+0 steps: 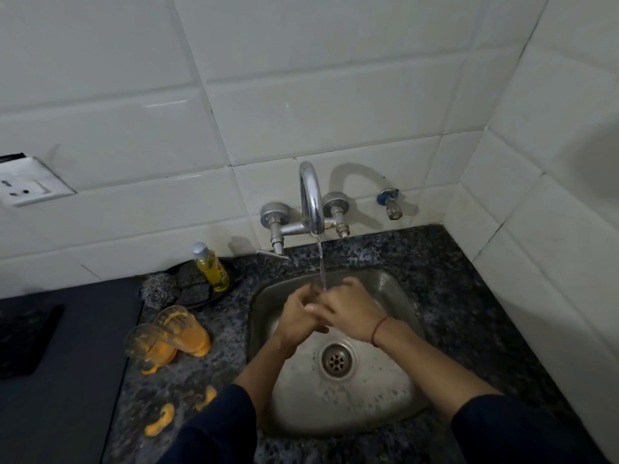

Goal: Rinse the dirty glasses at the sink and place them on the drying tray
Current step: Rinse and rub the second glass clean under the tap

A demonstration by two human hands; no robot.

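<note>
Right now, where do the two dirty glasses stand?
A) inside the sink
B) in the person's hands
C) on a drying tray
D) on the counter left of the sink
D: both orange-smeared glasses stand on the speckled counter, left of the sink.

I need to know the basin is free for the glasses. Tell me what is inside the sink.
Inside the sink, the left hand and right hand are pressed together under the tap's stream, above the drain strainer. No glass is visible; the hands cover the basin beneath them.
</note>
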